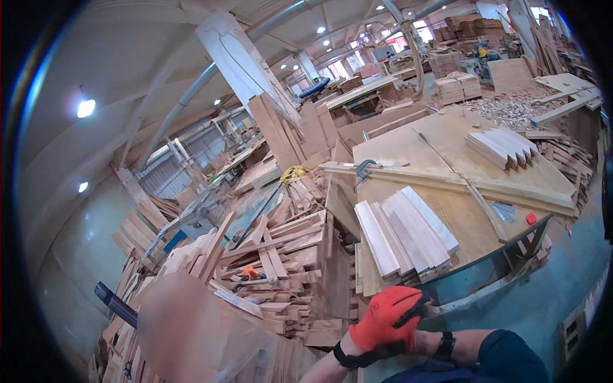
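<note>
Low in the picture, my left hand [385, 317] wears a red glove with dark finger parts, and a black band circles its wrist. Its fingers are curled in front of my right hand, which is mostly hidden behind the glove. The two hands are together, and whatever lies between them does not show. My right forearm [471, 346] comes in from the right with a dark watch [445, 345] on the wrist and a dark sleeve above it. Just beyond my hands, pale planed boards [408, 233] lie side by side in a stack on the wooden worktable [440, 143].
A long wooden batten [447, 180] crosses the table, with a clamp [364, 170] at its left end. Notched boards [501, 147], a metal plate [503, 212] and a small red object [530, 218] lie farther right. Stacked offcuts [287, 274] fill the left, beside a blurred tan shape [179, 325].
</note>
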{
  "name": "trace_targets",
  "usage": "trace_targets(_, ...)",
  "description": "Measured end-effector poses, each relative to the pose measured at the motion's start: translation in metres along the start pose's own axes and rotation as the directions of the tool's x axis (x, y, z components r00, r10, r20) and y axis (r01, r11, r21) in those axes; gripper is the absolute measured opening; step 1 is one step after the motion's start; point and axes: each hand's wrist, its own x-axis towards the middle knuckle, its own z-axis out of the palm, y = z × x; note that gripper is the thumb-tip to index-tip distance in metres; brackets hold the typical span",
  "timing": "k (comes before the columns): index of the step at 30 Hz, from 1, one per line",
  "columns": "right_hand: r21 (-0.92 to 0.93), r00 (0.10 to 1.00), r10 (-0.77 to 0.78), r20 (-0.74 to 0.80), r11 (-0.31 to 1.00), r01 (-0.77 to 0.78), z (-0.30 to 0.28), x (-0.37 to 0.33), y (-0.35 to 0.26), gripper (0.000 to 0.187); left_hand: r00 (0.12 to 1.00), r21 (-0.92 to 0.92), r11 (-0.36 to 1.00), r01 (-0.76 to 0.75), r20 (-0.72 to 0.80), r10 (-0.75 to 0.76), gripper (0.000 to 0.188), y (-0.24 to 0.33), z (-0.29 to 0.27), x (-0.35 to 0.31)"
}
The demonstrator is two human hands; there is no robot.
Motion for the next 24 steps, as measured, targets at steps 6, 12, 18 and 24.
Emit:
trace_targets(6,0.072,0.998,-0.024,-0.059,0.997,0.029,-0.009,-0.012,-0.006,0.043,1.000,-0.035,0.999,0.016,-0.013,-0.017,0.044,-0.003,0.006,0.011)
trace_targets(12,0.050,0.988,-0.099,-0.117,0.993,0.105,-0.016,-0.022,-0.007,0.044,0.991,0.177,0.984,0.034,-0.132,-0.011,0.042,-0.014,0.008,0.018)
trace_targets(18,0.040,0.999,-0.002,-0.050,0.999,0.004,-0.002,-0.015,-0.037,0.034,0.950,0.334,0.930,0.152,-0.308,-0.045,0.032,-0.029,-0.003,0.021)
trace_targets(24,0.502,0.979,0.194,0.060,0.842,-0.198,-0.017,-0.006,-0.024,0.041,0.824,0.059,0.942,0.331,-0.504,-0.258,0.028,-0.044,-0.005,0.016)
